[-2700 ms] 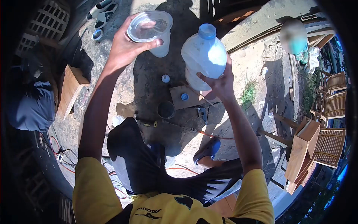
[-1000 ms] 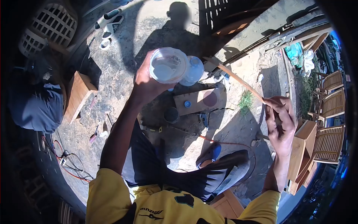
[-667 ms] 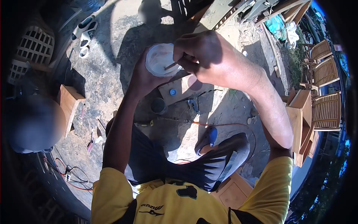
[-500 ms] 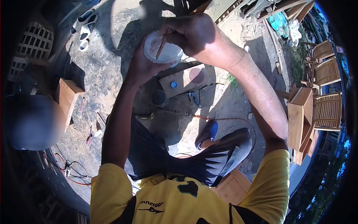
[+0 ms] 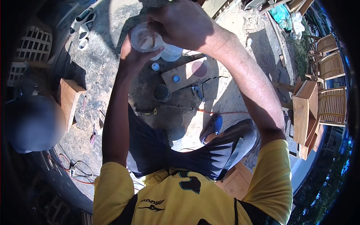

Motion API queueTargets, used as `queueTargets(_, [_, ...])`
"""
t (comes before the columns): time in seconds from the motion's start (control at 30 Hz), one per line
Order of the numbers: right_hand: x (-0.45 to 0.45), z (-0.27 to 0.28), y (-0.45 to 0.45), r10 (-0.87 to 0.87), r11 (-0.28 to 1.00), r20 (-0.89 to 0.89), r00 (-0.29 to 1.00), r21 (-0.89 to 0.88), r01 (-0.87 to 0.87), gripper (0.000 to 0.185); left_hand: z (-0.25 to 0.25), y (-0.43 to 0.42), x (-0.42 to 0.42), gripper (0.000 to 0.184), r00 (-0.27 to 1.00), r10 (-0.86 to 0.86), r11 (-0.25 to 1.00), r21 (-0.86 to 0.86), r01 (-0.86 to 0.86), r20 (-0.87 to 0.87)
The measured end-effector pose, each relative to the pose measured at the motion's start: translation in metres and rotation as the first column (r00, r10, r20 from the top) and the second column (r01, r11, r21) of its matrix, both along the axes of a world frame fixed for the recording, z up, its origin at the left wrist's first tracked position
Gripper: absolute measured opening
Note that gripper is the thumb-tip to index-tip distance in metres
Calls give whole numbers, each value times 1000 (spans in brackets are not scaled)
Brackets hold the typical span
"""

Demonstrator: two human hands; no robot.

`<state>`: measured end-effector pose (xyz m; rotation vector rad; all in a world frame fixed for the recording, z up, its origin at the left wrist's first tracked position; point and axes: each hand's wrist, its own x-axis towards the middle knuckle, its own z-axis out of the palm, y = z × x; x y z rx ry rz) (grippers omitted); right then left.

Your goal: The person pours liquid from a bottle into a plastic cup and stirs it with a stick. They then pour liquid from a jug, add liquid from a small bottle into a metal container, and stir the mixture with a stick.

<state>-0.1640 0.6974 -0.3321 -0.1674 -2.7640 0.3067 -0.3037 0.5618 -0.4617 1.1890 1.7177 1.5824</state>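
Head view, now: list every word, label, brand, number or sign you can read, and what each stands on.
"MIZUNO": on the yellow shirt, upside down in the view.
Dark emblem on that shirt: no lettering I can make out.
Pale footwear on the ground: marking too small to read.
Clear container in the left hand: no readable text.

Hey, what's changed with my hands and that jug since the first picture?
Your right hand lowered the white jug to the ground, let go, and took hold of a wooden stick, now reaching into the clear cup. Your left hand still holds the cup; the dark can and board stayed put.
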Motion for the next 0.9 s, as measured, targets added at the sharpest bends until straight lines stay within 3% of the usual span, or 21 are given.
queueTargets(0.07, [-2,1,-2,3,1000,43,999,-30,-2,15,-1,0,-2,89,998,-10,997,74,5,59])
queueTargets(0.1, [-2,2,3,134,988,-2,991,-78,-134,16,-2,0,-1,89,998,-2,997,78,-3,57])
queueTargets(0.13, [-2,2,3,144,987,-4,990,-71,-144,16,-2,0,-1,88,998,-4,997,76,-1,61])
queueTargets(0.2, [-5,0,-1,3,998,-75,997,64,2,13,0,-3,-3,88,998,2,998,69,-7,62])
queueTargets(0.23, [-5,-1,3,54,998,-49,997,25,-52,12,2,-5,-6,88,1000,6,1000,28,-6,17])
queueTargets(0.27, [-7,0,2,76,996,-33,997,-37,-77,11,2,-3,-8,87,998,-25,995,99,19,51])
queueTargets(0.37, [-15,-4,-1,43,999,-92,995,24,-41,9,0,-6,-11,86,998,-4,997,77,-1,69])
queueTargets(0.53, [-20,-3,-5,93,993,-38,995,-71,-95,7,-2,-8,-19,88,998,-16,998,56,12,58])
queueTargets(0.67, [-26,-1,-5,29,999,-57,998,-18,-30,14,5,-9,-15,86,999,-8,997,83,4,48])
queueTargets(0.73, [-23,2,-9,62,995,14,998,-78,-61,7,0,-10,-17,84,987,-30,994,107,13,159])
queueTargets(0.77, [-23,3,-8,18,999,17,1000,38,-19,8,0,-11,-16,84,987,-32,994,108,14,159])
queueTargets(0.9, [-25,-1,-9,72,997,-52,996,-22,-73,10,-2,-11,-19,85,990,-30,993,118,13,141])
